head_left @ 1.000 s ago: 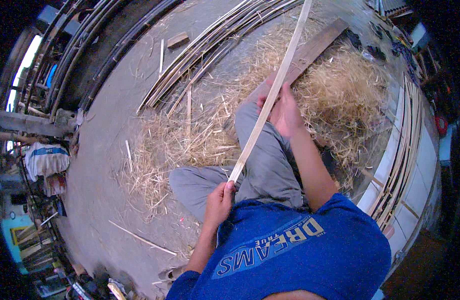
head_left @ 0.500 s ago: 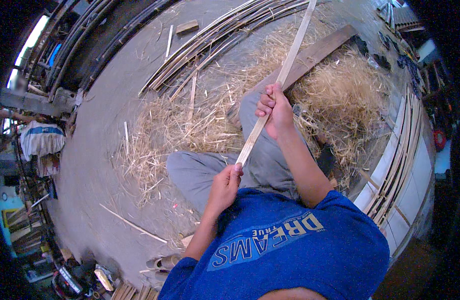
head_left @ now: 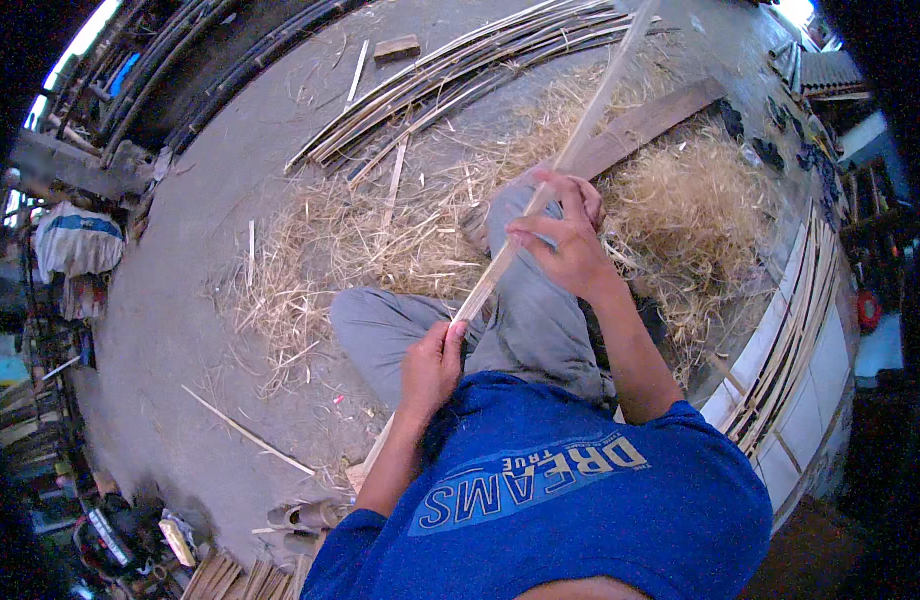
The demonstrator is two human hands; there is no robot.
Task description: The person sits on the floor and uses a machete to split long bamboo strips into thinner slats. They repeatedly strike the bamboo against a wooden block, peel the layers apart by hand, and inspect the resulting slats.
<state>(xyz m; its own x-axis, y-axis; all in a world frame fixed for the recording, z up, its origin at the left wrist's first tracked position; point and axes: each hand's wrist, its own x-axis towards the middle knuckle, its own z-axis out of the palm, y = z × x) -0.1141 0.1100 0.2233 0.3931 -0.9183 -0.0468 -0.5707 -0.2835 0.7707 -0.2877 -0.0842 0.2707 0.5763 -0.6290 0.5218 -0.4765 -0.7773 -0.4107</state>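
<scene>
A long, pale bamboo strip (head_left: pixel 493 277) slants across my lap, from near my waist up past the picture's top edge. Its far part is smeared by motion. My left hand (head_left: pixel 432 366) is closed on the near end, thumb laid along the top. Farther up, my right hand (head_left: pixel 577 238) holds the strip loosely, its thumb and forefinger spread along it. Beyond that hand, a dark wooden plank (head_left: pixel 645 128) lies on the floor, its near end by my raised knee, with the strip crossing above it.
Tangled bamboo shavings (head_left: pixel 695 215) lie around my legs. A bundle of long bamboo strips (head_left: pixel 450 80) rests at the back, beside a small wood block (head_left: pixel 397 48). More strips (head_left: pixel 795 320) lie on white tiles at the right. A thin stick (head_left: pixel 248 430) is on the left floor.
My right hand has loosened from a wrapped grip to spread fingers on the strip. The strip's far end has swung slightly right. My left hand has shifted a little left and down.
</scene>
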